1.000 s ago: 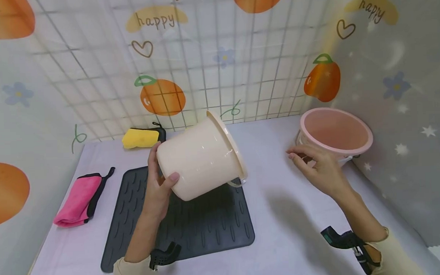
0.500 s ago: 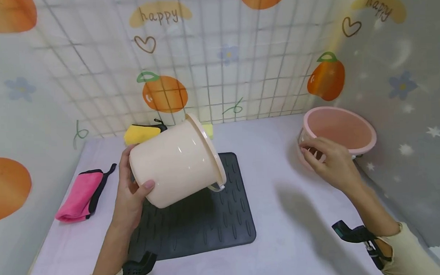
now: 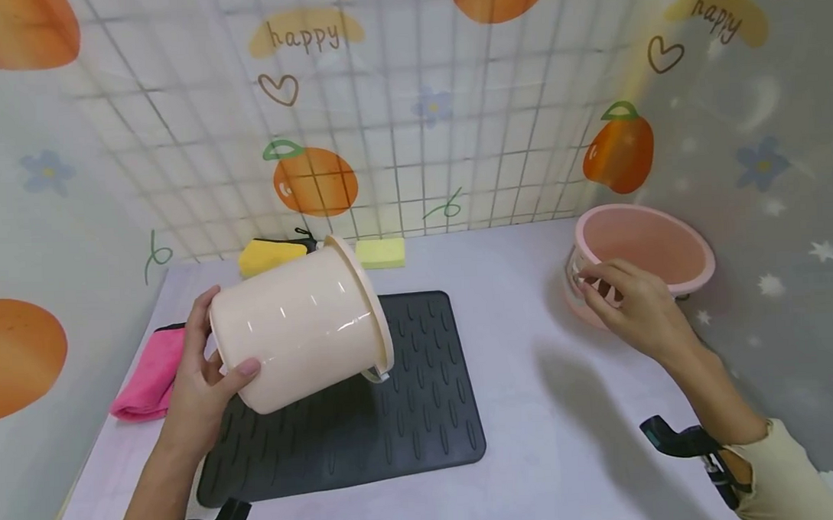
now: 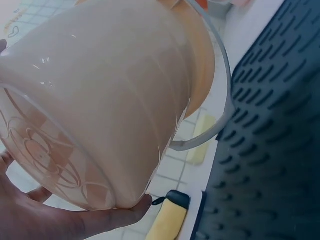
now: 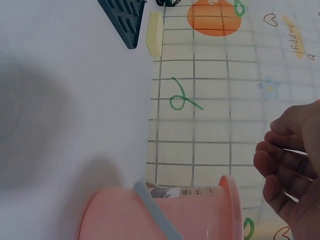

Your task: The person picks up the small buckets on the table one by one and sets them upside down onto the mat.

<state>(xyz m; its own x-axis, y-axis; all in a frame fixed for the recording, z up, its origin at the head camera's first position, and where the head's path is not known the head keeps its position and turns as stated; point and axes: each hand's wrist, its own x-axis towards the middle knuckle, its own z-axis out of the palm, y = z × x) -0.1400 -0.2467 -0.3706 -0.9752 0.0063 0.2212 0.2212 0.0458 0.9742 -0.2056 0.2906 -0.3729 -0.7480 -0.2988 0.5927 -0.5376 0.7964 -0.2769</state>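
A cream bucket [image 3: 298, 329] lies tilted on its side in the air above the dark ridged mat [image 3: 428, 390]. My left hand [image 3: 196, 382] grips it at the base, thumb on the near wall and fingers round the far side. In the left wrist view the bucket's base [image 4: 45, 150] faces the hand, and its grey handle [image 4: 227, 100] hangs loose from the rim. At the back right stands a pink bucket [image 3: 639, 244], upright. My right hand [image 3: 635, 306] hovers in front of it with loosely bent fingers, holding nothing. The right wrist view shows those fingers [image 5: 282, 160] apart from the pink bucket.
A folded pink cloth [image 3: 148, 380] lies at the left, partly behind my left hand. Along the back wall sit a yellow cloth [image 3: 268, 256] with black trim and a pale yellow sponge [image 3: 380, 253]. A patterned curtain [image 3: 501, 127] borders the table's back.
The cream bucket has moved left and slightly down in my left hand, uncovering the sponge and more of the mat. My right hand has shifted slightly right, nearer the pink bucket.
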